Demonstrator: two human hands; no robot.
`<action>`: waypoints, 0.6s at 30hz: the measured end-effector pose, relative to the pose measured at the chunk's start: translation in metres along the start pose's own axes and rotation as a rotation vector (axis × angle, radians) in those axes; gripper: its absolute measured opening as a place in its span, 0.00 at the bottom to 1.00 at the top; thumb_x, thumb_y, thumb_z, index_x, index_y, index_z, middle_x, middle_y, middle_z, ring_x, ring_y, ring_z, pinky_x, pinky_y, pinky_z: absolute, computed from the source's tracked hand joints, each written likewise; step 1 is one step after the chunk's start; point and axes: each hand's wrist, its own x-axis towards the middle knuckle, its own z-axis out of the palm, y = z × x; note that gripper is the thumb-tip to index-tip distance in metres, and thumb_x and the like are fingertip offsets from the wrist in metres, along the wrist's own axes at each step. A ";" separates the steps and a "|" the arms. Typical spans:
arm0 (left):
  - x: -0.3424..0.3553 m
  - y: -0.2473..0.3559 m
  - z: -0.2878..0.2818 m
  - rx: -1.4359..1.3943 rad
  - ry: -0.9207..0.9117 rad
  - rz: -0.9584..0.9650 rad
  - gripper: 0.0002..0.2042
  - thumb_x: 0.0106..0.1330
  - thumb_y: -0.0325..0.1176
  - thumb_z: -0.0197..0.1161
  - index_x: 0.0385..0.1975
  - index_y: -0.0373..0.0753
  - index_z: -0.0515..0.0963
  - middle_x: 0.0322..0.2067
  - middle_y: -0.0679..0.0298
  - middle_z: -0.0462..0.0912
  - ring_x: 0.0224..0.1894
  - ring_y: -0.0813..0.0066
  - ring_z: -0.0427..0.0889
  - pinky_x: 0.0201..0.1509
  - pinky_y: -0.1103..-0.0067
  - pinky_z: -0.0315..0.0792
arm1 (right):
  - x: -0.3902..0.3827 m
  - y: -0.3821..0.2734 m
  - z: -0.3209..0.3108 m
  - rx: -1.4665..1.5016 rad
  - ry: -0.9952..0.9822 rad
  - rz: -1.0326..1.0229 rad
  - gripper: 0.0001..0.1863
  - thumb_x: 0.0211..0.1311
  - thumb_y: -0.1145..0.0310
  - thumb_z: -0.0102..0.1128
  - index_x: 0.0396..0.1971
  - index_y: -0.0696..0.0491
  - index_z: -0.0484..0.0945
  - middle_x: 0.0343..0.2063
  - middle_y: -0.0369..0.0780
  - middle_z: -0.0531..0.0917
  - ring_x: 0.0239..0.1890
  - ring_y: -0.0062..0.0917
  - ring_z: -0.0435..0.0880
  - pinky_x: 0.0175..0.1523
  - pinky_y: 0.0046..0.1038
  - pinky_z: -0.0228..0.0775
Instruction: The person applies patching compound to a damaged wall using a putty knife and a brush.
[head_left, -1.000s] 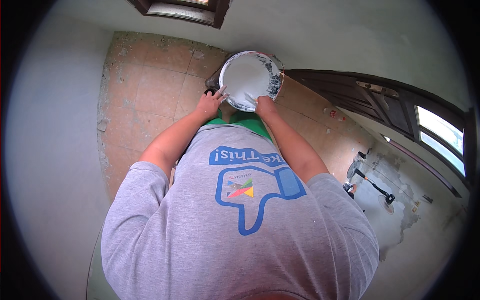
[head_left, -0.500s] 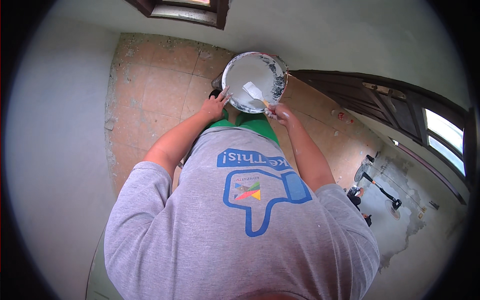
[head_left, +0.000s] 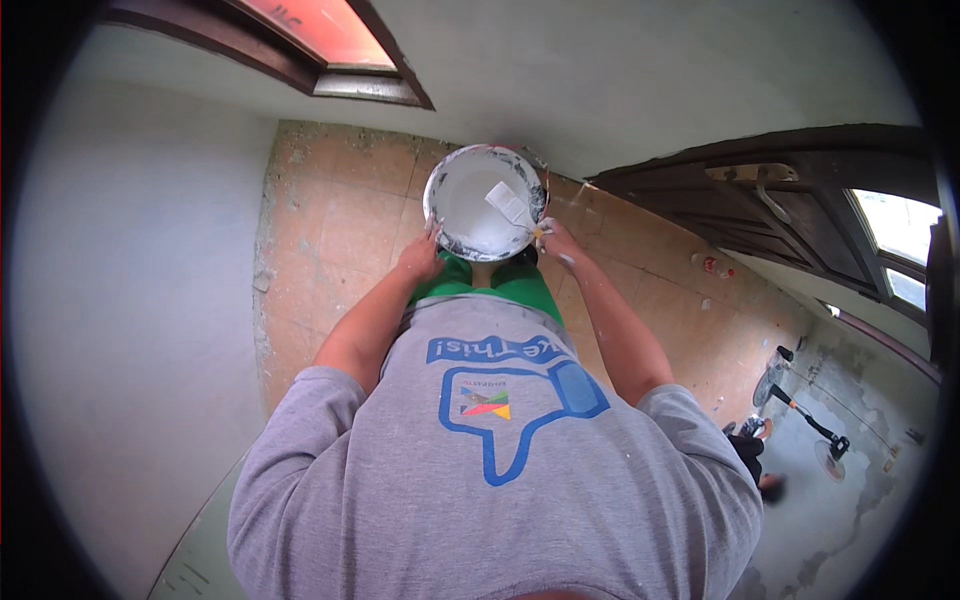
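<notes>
Grey shirt: fills the lower middle; drips from a loaded brush could spot it, or the green legwear above it.
Left hand: upper centre, fingertips at the bucket's lower-left rim; pushing there could tilt it.
Right hand: its grip pinches the brush handle by the lower-right rim; white smears on the skin suggest a slippery hold.
Brush: upper centre, pale head over the bucket's mouth; a slip could drop it into the white paint.
Bucket: upper centre; a knee bump could slop paint onto the tiled floor.
Left fingers: too small to tell whether they clasp or merely rest.
Brush handle: mostly covered by the fingers.
Paint: depth unreadable; bristle contact unclear.
Person: lower right, dark-clothed, partly hidden by the shirt.
Window: cut off at upper left.
</notes>
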 end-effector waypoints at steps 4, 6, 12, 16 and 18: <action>-0.003 -0.003 0.026 -0.160 0.319 0.091 0.42 0.57 0.37 0.67 0.71 0.41 0.52 0.68 0.43 0.59 0.54 0.45 0.77 0.57 0.62 0.73 | -0.013 -0.046 0.000 0.099 -0.043 -0.171 0.15 0.68 0.62 0.58 0.49 0.53 0.74 0.30 0.32 0.78 0.30 0.16 0.72 0.35 0.23 0.67; 0.009 0.009 0.018 -0.317 0.270 0.048 0.39 0.57 0.37 0.67 0.69 0.41 0.55 0.62 0.44 0.66 0.52 0.46 0.78 0.56 0.62 0.74 | -0.027 -0.059 -0.008 0.149 0.054 -0.217 0.14 0.69 0.63 0.57 0.49 0.53 0.74 0.30 0.32 0.78 0.30 0.16 0.73 0.36 0.22 0.68; 0.036 0.025 -0.011 -0.667 0.217 -0.111 0.31 0.55 0.32 0.66 0.61 0.38 0.67 0.37 0.51 0.83 0.37 0.58 0.83 0.43 0.68 0.76 | -0.100 -0.116 -0.028 0.403 0.228 -0.355 0.11 0.71 0.64 0.54 0.47 0.54 0.73 0.27 0.32 0.78 0.27 0.16 0.74 0.33 0.21 0.67; 0.052 0.026 -0.041 -0.759 0.298 0.051 0.25 0.54 0.23 0.64 0.55 0.39 0.71 0.29 0.62 0.79 0.28 0.75 0.78 0.32 0.78 0.72 | -0.127 -0.156 -0.032 0.395 0.512 -0.531 0.09 0.70 0.65 0.55 0.40 0.56 0.74 0.23 0.32 0.76 0.23 0.16 0.71 0.29 0.22 0.65; 0.051 0.039 -0.067 -0.979 0.263 0.128 0.21 0.57 0.18 0.61 0.51 0.40 0.72 0.27 0.70 0.76 0.27 0.85 0.73 0.29 0.84 0.67 | -0.137 -0.171 -0.037 0.319 0.695 -0.633 0.09 0.69 0.66 0.56 0.37 0.57 0.75 0.23 0.33 0.75 0.22 0.16 0.69 0.28 0.23 0.64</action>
